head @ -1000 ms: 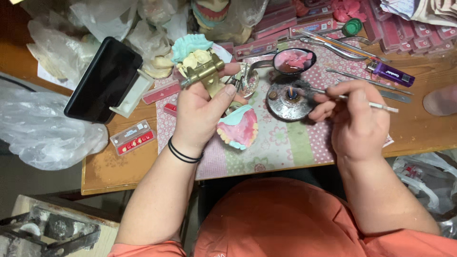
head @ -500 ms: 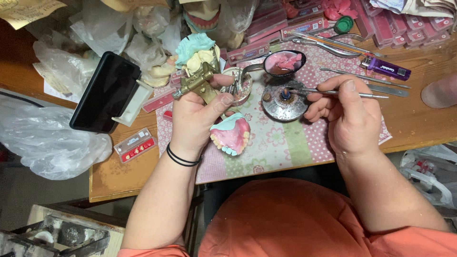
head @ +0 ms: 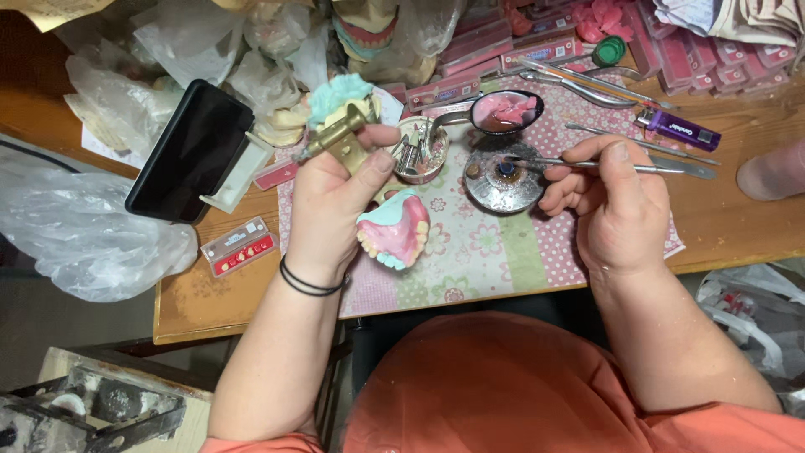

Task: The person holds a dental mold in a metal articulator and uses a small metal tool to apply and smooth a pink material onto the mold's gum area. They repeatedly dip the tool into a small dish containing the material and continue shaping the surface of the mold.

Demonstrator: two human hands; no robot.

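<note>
My left hand (head: 331,205) grips a brass hinged dental frame (head: 338,138) that carries a pale plaster cast with mint-green wax (head: 340,91) at its far end. A pink denture with a row of teeth (head: 394,231) hangs at the lower side of the same hand. My right hand (head: 608,201) pinches a thin metal instrument (head: 587,164), whose tip rests over a small round metal burner (head: 501,176) on the patterned cloth (head: 503,252).
A spoon of pink wax (head: 503,111), a small tin of tools (head: 417,151), loose metal instruments (head: 587,88) and a purple lighter (head: 677,131) lie behind. A black phone (head: 189,151), a tooth strip (head: 239,246) and plastic bags (head: 80,226) sit left. Pink boxes (head: 671,50) line the back.
My left hand has stayed on the frame and denture while my right hand has brought the instrument's tip closer over the burner. The view has shifted slightly.
</note>
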